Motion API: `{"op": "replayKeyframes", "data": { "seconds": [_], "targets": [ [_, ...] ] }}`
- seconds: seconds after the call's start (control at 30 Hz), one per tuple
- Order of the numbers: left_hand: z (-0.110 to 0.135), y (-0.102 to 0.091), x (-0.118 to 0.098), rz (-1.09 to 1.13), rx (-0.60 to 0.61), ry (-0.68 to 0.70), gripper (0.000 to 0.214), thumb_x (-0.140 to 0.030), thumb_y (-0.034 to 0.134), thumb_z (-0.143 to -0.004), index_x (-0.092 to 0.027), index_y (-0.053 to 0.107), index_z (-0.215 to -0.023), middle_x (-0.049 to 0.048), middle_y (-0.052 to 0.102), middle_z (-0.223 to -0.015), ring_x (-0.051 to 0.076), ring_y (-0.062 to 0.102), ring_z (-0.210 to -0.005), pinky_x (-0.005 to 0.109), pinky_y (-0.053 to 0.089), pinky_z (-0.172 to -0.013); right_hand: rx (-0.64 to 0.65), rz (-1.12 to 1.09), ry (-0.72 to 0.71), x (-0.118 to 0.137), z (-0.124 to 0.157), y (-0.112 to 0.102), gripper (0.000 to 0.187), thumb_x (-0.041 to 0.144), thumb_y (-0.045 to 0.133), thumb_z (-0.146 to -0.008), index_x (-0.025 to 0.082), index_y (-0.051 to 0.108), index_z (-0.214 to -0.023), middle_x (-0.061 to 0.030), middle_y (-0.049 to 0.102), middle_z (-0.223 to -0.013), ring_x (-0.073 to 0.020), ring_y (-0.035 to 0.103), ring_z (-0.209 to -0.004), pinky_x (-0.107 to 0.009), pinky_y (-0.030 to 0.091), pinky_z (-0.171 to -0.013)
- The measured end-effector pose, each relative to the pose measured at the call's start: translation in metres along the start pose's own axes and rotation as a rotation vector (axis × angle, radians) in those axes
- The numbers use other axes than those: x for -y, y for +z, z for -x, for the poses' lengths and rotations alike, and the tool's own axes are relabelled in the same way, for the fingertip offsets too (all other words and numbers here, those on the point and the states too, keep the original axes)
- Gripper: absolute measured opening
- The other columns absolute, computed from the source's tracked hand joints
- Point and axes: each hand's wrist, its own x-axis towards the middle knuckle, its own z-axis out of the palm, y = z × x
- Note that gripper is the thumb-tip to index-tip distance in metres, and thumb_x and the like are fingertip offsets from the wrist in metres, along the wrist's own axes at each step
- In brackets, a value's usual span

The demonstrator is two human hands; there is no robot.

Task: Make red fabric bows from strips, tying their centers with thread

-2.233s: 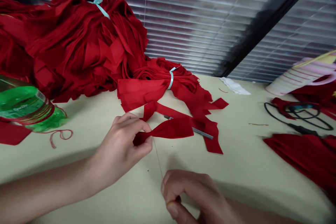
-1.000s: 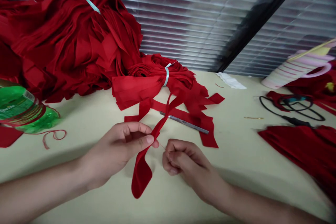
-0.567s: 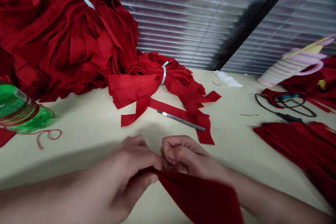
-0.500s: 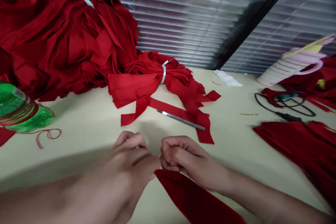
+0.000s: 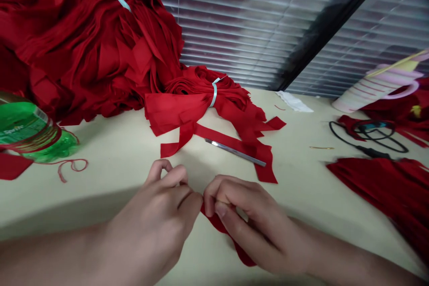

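Note:
My left hand (image 5: 157, 223) and my right hand (image 5: 244, 223) meet near the table's front edge. Both pinch one red fabric strip (image 5: 231, 239), which lies mostly hidden under my right hand. The fingers of each hand are curled and closed on it. Just beyond them a bundle of red strips (image 5: 201, 103) tied with a pale band lies on the cream table (image 5: 127, 152). A thin metal tool (image 5: 234, 152) rests on loose red strips there.
A big heap of red fabric (image 5: 83, 44) fills the back left. A green plastic bottle (image 5: 30, 136) lies at the left edge. Black scissors (image 5: 375, 140), a striped cone (image 5: 378, 87) and more red cloth (image 5: 389, 192) sit on the right. Window blinds stand behind.
The strip was lifted from the loose pile and drawn toward me. My right hand came up from the front edge to meet my left, and now covers most of the strip.

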Motion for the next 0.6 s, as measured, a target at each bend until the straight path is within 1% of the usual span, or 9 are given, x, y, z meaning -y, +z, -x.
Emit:
{"op": "replayKeyframes", "data": {
  "seconds": [0.07,0.13,0.2,0.3,0.37,0.43,0.5,0.6],
  "targets": [
    [-0.001,0.0,-0.001,-0.021,-0.017,-0.007,0.024,0.003,0.043,-0.077,-0.016,0.057,-0.071,0.002,0.054,-0.065,0.02,0.04,-0.073,0.039,0.025,-0.076,0.066,0.048,0.031,0.002,0.0,-0.001,0.015,0.012,0.036,-0.088,0.019,0.041,-0.077,-0.0025,0.05,-0.075,-0.0108,0.045,-0.065,-0.024,0.04,-0.057],
    [-0.001,0.001,-0.002,-0.044,-0.019,-0.009,0.024,0.002,0.044,-0.078,-0.016,0.058,-0.071,0.0022,0.055,-0.065,0.02,0.041,-0.073,0.039,0.026,-0.077,0.091,0.085,0.078,0.004,-0.001,-0.001,0.018,0.015,0.034,-0.09,0.019,0.039,-0.073,-0.0017,0.047,-0.071,-0.0111,0.043,-0.063,-0.025,0.039,-0.056],
    [-0.001,0.001,-0.003,-0.044,-0.025,-0.03,0.023,-0.001,0.044,-0.08,-0.017,0.058,-0.07,0.0024,0.055,-0.064,0.02,0.041,-0.073,0.038,0.026,-0.078,0.064,0.094,0.125,0.005,-0.001,0.001,0.02,0.016,0.032,-0.091,0.019,0.038,-0.072,-0.0009,0.045,-0.068,-0.0111,0.04,-0.06,-0.026,0.037,-0.055],
    [0.0,0.002,-0.004,0.01,-0.045,-0.091,0.025,-0.002,0.042,-0.082,-0.017,0.056,-0.067,0.0018,0.054,-0.062,0.019,0.042,-0.072,0.038,0.027,-0.077,0.021,0.106,0.124,0.006,0.001,0.007,0.017,0.017,0.033,-0.089,0.02,0.036,-0.073,-0.0014,0.045,-0.07,-0.0112,0.042,-0.06,-0.026,0.038,-0.054],
    [0.001,0.002,-0.004,0.051,-0.053,-0.132,0.026,-0.002,0.042,-0.082,-0.016,0.054,-0.065,0.0015,0.053,-0.06,0.019,0.042,-0.071,0.037,0.027,-0.075,0.027,0.168,0.128,0.006,0.003,0.013,0.015,0.017,0.034,-0.087,0.019,0.035,-0.072,-0.0036,0.048,-0.073,-0.0119,0.045,-0.06,-0.027,0.04,-0.053],
    [0.001,0.002,-0.005,0.081,-0.048,-0.143,0.026,-0.003,0.041,-0.082,-0.016,0.052,-0.063,0.0013,0.052,-0.059,0.018,0.042,-0.069,0.037,0.027,-0.072,0.042,0.275,0.129,0.007,0.006,0.018,0.015,0.015,0.034,-0.085,0.019,0.037,-0.071,-0.0068,0.051,-0.075,-0.013,0.048,-0.06,-0.027,0.043,-0.052],
    [-0.001,0.003,-0.005,0.098,-0.026,-0.144,0.025,-0.003,0.041,-0.081,-0.016,0.05,-0.061,0.0012,0.051,-0.058,0.018,0.042,-0.068,0.036,0.028,-0.071,0.056,0.414,0.067,0.009,0.007,0.023,0.015,0.011,0.035,-0.081,0.017,0.042,-0.07,-0.0094,0.054,-0.075,-0.0142,0.051,-0.06,-0.027,0.046,-0.051],
    [-0.003,0.003,-0.005,0.105,0.008,-0.164,0.023,-0.004,0.04,-0.079,-0.017,0.05,-0.063,0.0019,0.052,-0.059,0.018,0.044,-0.07,0.036,0.029,-0.071,0.019,0.631,-0.109,0.011,0.007,0.026,0.018,0.005,0.038,-0.076,0.016,0.052,-0.071,-0.0099,0.057,-0.07,-0.0169,0.052,-0.061,-0.029,0.049,-0.054]
  ]
}}
